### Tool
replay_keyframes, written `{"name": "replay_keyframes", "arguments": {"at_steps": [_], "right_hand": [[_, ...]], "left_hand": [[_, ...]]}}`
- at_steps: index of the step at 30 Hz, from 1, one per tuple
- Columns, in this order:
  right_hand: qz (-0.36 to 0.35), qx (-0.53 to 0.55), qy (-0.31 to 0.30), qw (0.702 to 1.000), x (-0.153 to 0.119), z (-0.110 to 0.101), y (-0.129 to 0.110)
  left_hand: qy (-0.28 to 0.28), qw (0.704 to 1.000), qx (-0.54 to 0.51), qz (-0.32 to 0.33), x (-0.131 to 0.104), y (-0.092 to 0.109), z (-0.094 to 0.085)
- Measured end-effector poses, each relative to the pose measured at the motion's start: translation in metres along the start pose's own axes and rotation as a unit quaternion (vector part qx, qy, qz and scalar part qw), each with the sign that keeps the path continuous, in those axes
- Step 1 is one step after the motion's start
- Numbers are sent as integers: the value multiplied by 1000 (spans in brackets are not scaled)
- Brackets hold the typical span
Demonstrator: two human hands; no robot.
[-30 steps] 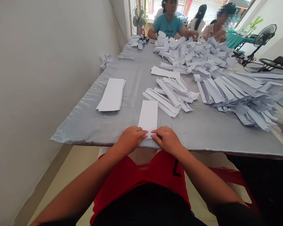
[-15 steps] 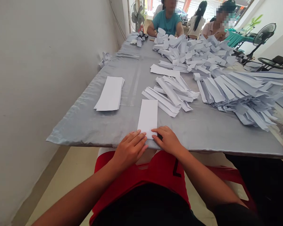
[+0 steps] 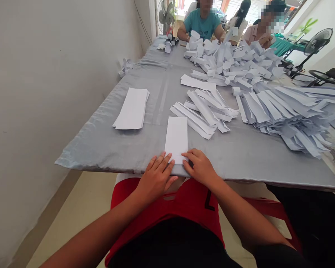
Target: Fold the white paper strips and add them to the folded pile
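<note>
1. A white sheet (image 3: 176, 134) lies near on the table (image 3: 248, 156), the left hand (image 3: 155, 175) spread wide on its left corner.
2. The right hand (image 3: 198, 164) curls at the sheet's right; whether pinching, I can't tell.
3. Farther: paper stack (image 3: 131, 109) left, folded strips (image 3: 203, 108) right.

A narrow white paper sheet (image 3: 176, 137) lies flat, lengthwise to the near edge of the table (image 3: 245, 156), a crease crossing its near end.
</note>
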State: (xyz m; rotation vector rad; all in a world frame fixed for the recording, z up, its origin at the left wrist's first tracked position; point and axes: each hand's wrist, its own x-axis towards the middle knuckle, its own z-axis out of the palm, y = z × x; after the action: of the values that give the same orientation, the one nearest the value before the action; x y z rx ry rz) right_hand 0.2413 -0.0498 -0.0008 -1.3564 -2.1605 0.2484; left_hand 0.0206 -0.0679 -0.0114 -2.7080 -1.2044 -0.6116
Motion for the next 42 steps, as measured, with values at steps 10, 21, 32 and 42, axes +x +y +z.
{"name": "replay_keyframes", "arguments": {"at_steps": [10,21,32,42], "right_hand": [[4,-6,1,1000,1,0,-1],[-6,-7,14,1000,1,2,1],[-12,-25,26,999,-1,3,0],[1,-35,20,999,-1,4,1]], "left_hand": [[18,998,40,-34,-10,17,-9],[4,999,28,-28,-15,20,0],[5,999,18,-38,-13,18,-1],[11,999,9,-28,-15,18,0]]}}
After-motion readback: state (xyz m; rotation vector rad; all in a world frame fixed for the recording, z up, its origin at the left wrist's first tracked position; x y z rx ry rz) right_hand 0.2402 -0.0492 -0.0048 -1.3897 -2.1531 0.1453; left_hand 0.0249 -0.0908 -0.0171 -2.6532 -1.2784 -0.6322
